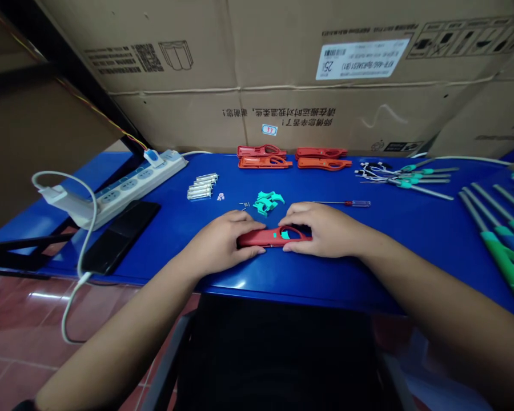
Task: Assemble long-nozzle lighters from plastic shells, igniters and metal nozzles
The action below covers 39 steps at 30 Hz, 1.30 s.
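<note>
A red lighter casing (263, 237) lies level near the table's front edge, with a green trigger (285, 234) showing in its oval opening. My left hand (223, 240) grips its left end, thumb on the near side and fingers on the far side. Around the right end, by the opening, my right hand (319, 228) is closed in the same way. Just beyond the casing sits a small heap of green triggers (267, 202). Tiny screws or pins (245, 205) lie left of the heap. A screwdriver (355, 204) with a clear handle rests behind my right hand.
Red and orange casing halves (265, 162) line the back. White cylinders (203, 187) lie left of centre. Metal tubes with green ends and wires (415, 177) are at back right, finished-looking lighters (508, 251) at far right. A power strip (132, 185) and black phone (120, 238) occupy the left.
</note>
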### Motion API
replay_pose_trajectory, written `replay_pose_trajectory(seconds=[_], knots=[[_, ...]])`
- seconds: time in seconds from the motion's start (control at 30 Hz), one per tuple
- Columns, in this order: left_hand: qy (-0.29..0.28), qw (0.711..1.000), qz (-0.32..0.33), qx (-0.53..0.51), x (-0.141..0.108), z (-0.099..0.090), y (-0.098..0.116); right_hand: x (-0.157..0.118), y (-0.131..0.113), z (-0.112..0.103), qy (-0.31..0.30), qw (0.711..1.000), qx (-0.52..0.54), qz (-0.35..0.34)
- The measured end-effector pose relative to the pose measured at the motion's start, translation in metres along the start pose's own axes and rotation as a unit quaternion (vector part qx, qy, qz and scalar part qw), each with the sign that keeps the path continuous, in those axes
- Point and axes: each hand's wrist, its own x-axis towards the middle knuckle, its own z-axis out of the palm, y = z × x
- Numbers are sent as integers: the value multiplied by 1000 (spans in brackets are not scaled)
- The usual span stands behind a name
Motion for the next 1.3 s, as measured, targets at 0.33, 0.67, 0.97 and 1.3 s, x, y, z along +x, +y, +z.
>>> replay_pose_trajectory(seconds=[0.33,0.67,0.97,1.3], knots=[[8,999,29,-27,1,-1,0,2,-7,1,3,1000,14,28],[24,998,41,-33,1,0,2,-1,-9,-2,-4,1000,-8,29],[30,998,52,17,0,4,3,-2,-7,3,20,1000,5,9],[27,998,55,-17,0,6,2,0,-10,4,-19,999,31,13]])
